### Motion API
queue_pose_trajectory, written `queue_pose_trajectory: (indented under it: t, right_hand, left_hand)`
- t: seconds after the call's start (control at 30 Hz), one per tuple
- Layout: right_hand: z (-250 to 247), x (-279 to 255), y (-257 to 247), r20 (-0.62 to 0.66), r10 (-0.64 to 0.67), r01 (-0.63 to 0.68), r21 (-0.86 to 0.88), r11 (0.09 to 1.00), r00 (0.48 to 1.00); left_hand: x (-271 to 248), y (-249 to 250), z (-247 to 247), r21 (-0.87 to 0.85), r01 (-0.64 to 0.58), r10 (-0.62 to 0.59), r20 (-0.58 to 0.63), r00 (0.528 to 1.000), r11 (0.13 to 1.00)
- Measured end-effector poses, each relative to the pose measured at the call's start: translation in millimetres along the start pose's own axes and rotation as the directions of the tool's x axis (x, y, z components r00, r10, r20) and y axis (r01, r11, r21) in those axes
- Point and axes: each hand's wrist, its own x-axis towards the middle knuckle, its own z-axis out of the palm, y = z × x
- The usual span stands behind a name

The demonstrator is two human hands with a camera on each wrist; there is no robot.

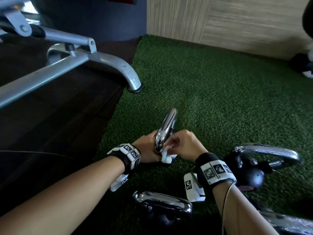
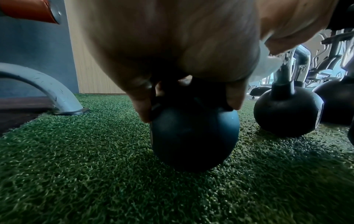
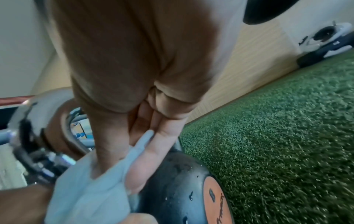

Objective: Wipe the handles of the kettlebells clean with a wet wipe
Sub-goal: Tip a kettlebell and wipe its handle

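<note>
A black kettlebell stands on the turf with its chrome handle pointing up. My left hand grips it at the foot of the handle; in the left wrist view the fingers curl over the top of the dark ball. My right hand pinches a crumpled white wet wipe and presses it to the handle's lower right side. In the right wrist view the wipe lies between thumb and fingers, beside the wet black body with its orange label.
Three more chrome-handled kettlebells stand close: one on the right, one near my forearms, one at the bottom right corner. A grey bench leg lands at the turf's left edge. A wooden wall stands behind.
</note>
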Motion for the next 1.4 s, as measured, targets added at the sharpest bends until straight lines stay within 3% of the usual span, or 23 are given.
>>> queue_pose_trajectory:
  t: [0.17,0.33,0.5,0.63,0.7,0.83,0.93,1.07,1.13,1.27,1.33,1.4]
  right_hand:
    - [0,8,11,-0.107,0.080,-0.055,0.215,0.975,0.991]
    - [12,17,8,0.020,0.126,-0.127,0.241,0.962,0.992]
    - [10,11,12,0.141,-0.012,-0.055,0.460,0.886,0.990]
    - [8,15,11,0.153,0.022,-0.077,0.367,0.927,0.988]
    - [8,14,10,0.166,0.002,-0.069,0.401,0.914,0.986]
    - [7,5,12,0.204,-0.046,-0.082,0.574,0.815,0.978]
    - [7,4,17,0.242,-0.010,-0.181,0.752,0.634,0.970]
    - [13,13,19,0.147,0.089,-0.169,0.917,0.361,0.985]
    - [17,13,18,0.116,0.116,-0.146,0.943,0.300,0.986]
    - [19,8,14,0.060,0.132,-0.101,0.940,0.327,0.989]
    - [16,14,14,-0.054,0.222,-0.029,0.934,0.355,0.973]
    - [9,21,13,-0.170,0.342,0.008,0.904,0.427,0.924]
  left_hand:
    - [-4,11,-1,0.014,-0.033,0.033,0.015,0.999,0.999]
    - [-4,7,1,-0.020,-0.031,0.031,0.002,1.000,0.999]
    - [2,-3,12,0.080,-0.022,0.019,0.037,0.999,0.997]
    - [2,-4,11,0.102,-0.046,0.043,0.036,0.998,0.994]
    - [3,-3,11,0.088,-0.049,0.048,0.014,0.999,0.995]
    - [2,-5,14,0.125,-0.077,0.074,0.031,0.997,0.989]
    - [3,-2,12,0.150,-0.079,0.075,0.033,0.997,0.986]
    - [0,3,8,0.087,-0.083,0.084,-0.004,0.996,0.993]
    - [0,3,8,0.060,-0.096,0.096,0.000,0.995,0.994]
    - [0,4,8,0.057,-0.107,0.106,0.014,0.994,0.993]
    - [-2,8,5,0.056,-0.088,0.087,0.022,0.996,0.995]
    - [-3,8,5,0.053,-0.063,0.062,0.025,0.998,0.997]
